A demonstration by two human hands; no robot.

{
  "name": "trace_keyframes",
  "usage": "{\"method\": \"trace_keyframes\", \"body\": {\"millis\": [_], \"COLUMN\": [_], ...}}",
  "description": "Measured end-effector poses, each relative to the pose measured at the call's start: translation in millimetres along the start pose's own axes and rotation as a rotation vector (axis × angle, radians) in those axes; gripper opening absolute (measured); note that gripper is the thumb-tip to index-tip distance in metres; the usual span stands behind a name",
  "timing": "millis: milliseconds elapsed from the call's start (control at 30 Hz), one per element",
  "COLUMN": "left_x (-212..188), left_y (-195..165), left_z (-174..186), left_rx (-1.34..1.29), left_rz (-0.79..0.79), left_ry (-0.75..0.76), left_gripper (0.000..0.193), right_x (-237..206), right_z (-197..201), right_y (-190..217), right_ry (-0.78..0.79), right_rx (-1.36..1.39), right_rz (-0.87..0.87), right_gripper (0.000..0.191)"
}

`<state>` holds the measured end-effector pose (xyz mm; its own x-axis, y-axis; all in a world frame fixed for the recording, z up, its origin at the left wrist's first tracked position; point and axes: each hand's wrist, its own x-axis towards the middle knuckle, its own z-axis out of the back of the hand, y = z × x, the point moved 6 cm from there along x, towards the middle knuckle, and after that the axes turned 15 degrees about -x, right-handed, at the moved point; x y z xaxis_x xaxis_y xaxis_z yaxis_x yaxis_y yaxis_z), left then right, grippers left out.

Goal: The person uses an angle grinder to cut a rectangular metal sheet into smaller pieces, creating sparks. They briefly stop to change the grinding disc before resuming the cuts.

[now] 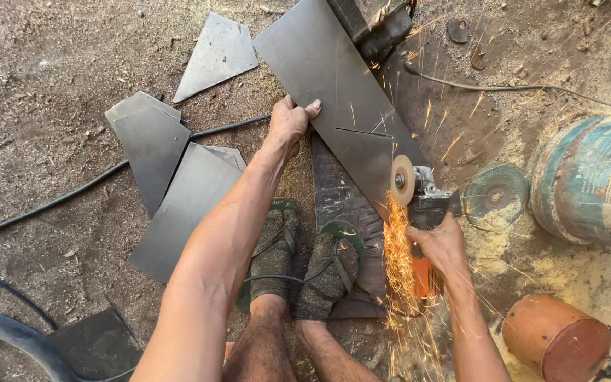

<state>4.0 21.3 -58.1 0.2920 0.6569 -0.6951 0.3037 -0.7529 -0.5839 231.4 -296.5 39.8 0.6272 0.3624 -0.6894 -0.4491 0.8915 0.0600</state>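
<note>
Feet in sandals (305, 265) stand on the dirt floor (51, 85), w/ sparks (399, 247) flying right beside them, so toes should stay back. Right hand (441, 244) is wrapped tight round the orange grinder (422, 212); its disc (402, 180) bites the edge of the dark steel sheet (334, 92). Left hand (290, 122) presses flat on the sheet's far edge, fingers curled over. Best to hold the sheet still & the disc straight. Cut scraps (171, 184) lie at left.

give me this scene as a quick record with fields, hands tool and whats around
left hand: grips the edge of the metal sheet
right hand: holds the angle grinder
grinder disc: at the sheet's lower edge, sparks falling
feet: in sandals, beside the sheet
nearby: cut metal pieces, black cable, barrel, loose disc
</note>
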Motion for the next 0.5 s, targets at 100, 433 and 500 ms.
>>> {"method": "trace_keyframes", "body": {"millis": [100, 433, 500], "left_x": [1.5, -0.2, -0.6], "left_y": [0.6, -1.0, -0.2], "left_z": [1.1, 1.4, 2.6], "left_rx": [0.012, 0.051, 0.046], "left_rz": [0.003, 0.038, 0.058], "left_ry": [-0.006, -0.04, -0.05], "left_gripper": [0.031, 0.029, 0.029], "right_x": [-4.7, 0.5, 1.1], "right_z": [3.4, -0.2, -1.2], "right_y": [14.2, 11.2, 13.3], "right_ry": [-0.045, 0.027, 0.029], "right_rx": [0.211, 0.119, 0.13], "right_rz": [0.187, 0.048, 0.086], "right_gripper": [0.052, 0.047, 0.043]}}
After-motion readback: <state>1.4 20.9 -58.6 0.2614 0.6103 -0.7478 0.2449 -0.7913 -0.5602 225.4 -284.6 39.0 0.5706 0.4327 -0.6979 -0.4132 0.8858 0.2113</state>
